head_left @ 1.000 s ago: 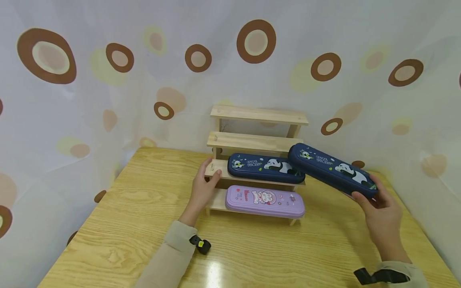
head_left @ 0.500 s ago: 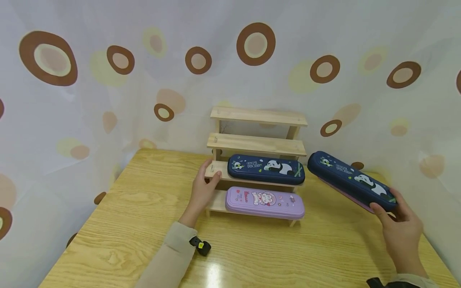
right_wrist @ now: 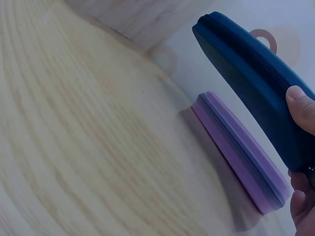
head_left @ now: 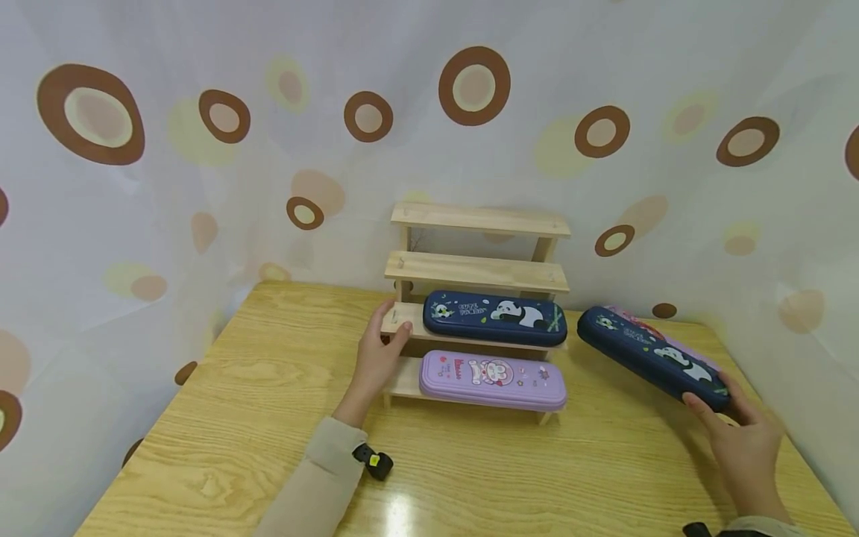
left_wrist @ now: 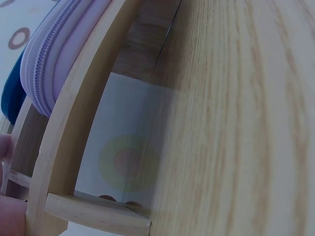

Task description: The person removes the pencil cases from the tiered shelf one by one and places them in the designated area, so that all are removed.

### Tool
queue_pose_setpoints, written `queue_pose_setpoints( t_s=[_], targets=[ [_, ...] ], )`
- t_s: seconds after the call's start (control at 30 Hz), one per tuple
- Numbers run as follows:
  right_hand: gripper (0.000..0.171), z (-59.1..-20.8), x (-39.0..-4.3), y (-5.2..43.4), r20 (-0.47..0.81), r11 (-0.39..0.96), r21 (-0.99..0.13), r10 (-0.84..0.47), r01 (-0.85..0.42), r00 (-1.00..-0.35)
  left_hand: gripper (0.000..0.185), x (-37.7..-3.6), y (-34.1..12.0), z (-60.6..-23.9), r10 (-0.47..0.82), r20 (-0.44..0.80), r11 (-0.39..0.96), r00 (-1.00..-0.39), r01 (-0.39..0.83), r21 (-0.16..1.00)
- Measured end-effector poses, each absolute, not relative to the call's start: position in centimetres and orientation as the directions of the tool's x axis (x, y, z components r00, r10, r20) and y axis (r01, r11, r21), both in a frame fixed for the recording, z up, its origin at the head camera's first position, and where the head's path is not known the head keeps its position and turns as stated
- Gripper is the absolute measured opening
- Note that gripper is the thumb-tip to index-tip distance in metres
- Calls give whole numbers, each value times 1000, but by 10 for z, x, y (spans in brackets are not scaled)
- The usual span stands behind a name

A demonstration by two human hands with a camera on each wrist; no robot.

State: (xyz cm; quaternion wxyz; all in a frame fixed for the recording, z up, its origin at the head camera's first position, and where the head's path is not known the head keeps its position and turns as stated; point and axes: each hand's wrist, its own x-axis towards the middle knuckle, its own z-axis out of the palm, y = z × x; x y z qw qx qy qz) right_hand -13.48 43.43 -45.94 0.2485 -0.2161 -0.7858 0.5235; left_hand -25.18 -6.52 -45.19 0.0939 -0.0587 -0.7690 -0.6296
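My right hand point(head_left: 746, 446) holds a navy panda pencil case point(head_left: 647, 356) by its near right end, thumb on the front side. The case slants in the air to the right of a stepped wooden rack point(head_left: 478, 270). Beneath it, a purple pencil case point(right_wrist: 236, 152) lies on the table, partly hidden in the head view. My left hand point(head_left: 377, 354) grips the left end of the rack's second step from the bottom. On that step lies another navy panda pencil case point(head_left: 463, 334). A light purple pencil case point(head_left: 436, 377) with a bunny print occupies the lowest step.
The rack stands on a wood-grain table point(head_left: 282, 418), its two upper boards bare. Behind and at both sides hangs a white sheet point(head_left: 416, 45) with brown and yellow circles, close to the rack's back.
My right hand has carried the navy pencil case rightward, away from the rack, and then lowered it a little. The purple case behind it shows more. My left hand stays put.
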Motion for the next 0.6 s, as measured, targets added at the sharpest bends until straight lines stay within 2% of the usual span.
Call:
queue_pose_setpoints(
  t_s=[0.17,0.4,0.6],
  targets=[
    [71,-466,-134,438,101,388,-902,616,190,-781,58,-252,-65,-452,-29,223,204,-974,213,956],
    [76,-474,-136,442,50,399,-874,640,277,-766,59,-253,-65,-452,-28,227,200,-973,217,955],
    [83,-477,-138,445,8,442,-830,618,339,-786,59,-253,-65,-452,-35,229,201,-973,218,955]
  ],
)
